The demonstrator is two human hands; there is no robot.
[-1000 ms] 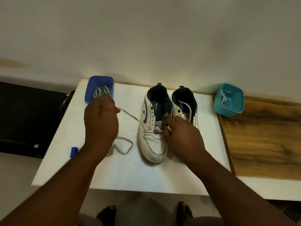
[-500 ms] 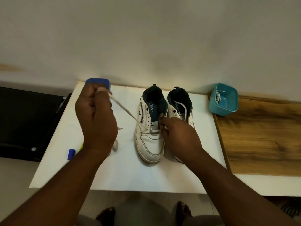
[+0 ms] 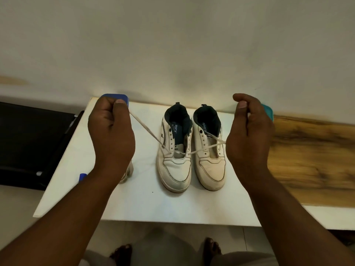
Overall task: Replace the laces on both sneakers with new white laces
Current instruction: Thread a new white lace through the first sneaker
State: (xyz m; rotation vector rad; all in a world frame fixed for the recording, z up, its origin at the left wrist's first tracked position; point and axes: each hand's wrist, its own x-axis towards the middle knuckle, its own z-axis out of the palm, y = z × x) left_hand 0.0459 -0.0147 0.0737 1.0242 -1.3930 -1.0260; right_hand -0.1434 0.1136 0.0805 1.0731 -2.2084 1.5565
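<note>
Up above the white table [image 3: 138,204], both hands are raised and each pinches one end of a single white lace [image 3: 148,131]. From the head camera, the left hand [image 3: 111,135] has its fingers curled, with thumb and forefinger closed on the lace at the far left; a loose tail of lace hangs below its wrist, partly hidden. The right hand [image 3: 249,135] is curled the same way at the far right, thumb pressed to its fingers on the other end, though the exact pinch point is hidden behind the hand.

Between them, the lace runs down from the left hand to the lowest eyelets of the left sneaker [image 3: 175,150], crosses the tongue there, then climbs right, passing over the right sneaker [image 3: 210,150] toward the right hand. It looks taut on both sides.

Both sneakers stand side by side in the middle of the table, toes toward the near edge, just beside each other. The right sneaker has only a short strand across its upper eyelets.

Behind the left hand, a blue tub [image 3: 115,96] shows only its rim at the far left corner. A teal tub [image 3: 268,112] peeks out behind the right hand, where the wooden surface [image 3: 311,154] begins. A small blue object [image 3: 83,177] lies near the table's left edge. Bare feet [image 3: 123,254] show on the floor below.
</note>
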